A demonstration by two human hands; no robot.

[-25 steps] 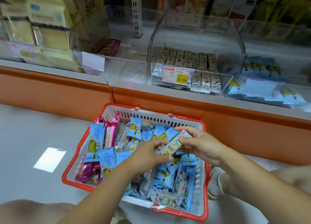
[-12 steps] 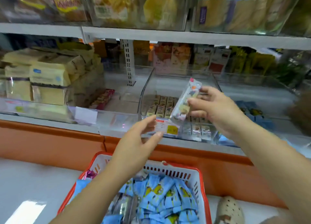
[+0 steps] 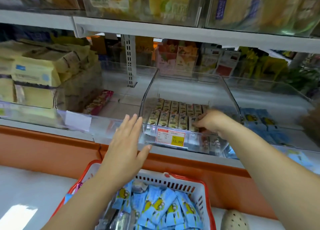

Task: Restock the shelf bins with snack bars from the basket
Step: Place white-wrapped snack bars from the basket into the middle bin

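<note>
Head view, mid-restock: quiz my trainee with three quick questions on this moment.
1. True or false: the left hand grips something.
2. The right hand reaches into: A) the clear bin bearing the 15.80 price tag; B) the red basket; C) nothing, it hangs idle.
3. Fill in: the bars on top in that basket have ___ wrappers.
Key: 1 false, its fingers are straight and hold nothing; 2 A; 3 blue.
</note>
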